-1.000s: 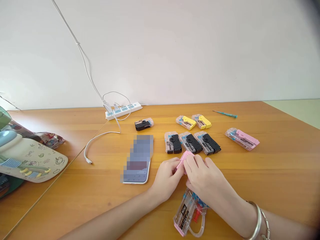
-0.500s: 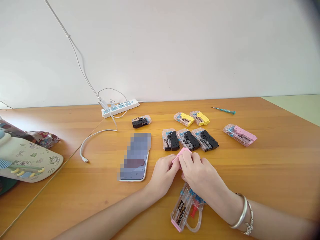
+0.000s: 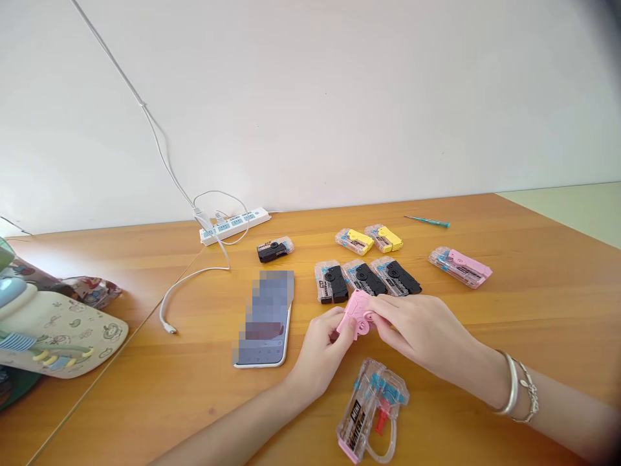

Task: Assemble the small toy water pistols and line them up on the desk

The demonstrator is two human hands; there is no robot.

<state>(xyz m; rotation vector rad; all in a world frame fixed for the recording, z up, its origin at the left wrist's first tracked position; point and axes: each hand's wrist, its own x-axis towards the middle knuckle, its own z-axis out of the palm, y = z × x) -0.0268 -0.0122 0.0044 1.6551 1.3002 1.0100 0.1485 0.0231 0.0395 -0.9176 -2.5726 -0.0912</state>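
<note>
Between my thumb and fingers, my left hand grips a pink plastic water gun cover with a round boss on its face. My right hand, closed, pinches the cover's right side; its fingertips are partly hidden. In front of both hands, a clear mini water gun body lies on the table, its blue inner parts, red trigger and looped tube exposed. Three black-and-clear mini water guns lie in a row just beyond my hands, near the fingers of my right hand.
Beyond are two yellow water guns, a black one, a pink one and a screwdriver. A phone lies left of my hands, near a white cable, a power strip and a bottle.
The pink cover has turned so its face shows. My right hand has shifted right to the cover's edge, uncovering the clear gun body. The view has tilted slightly upward.
</note>
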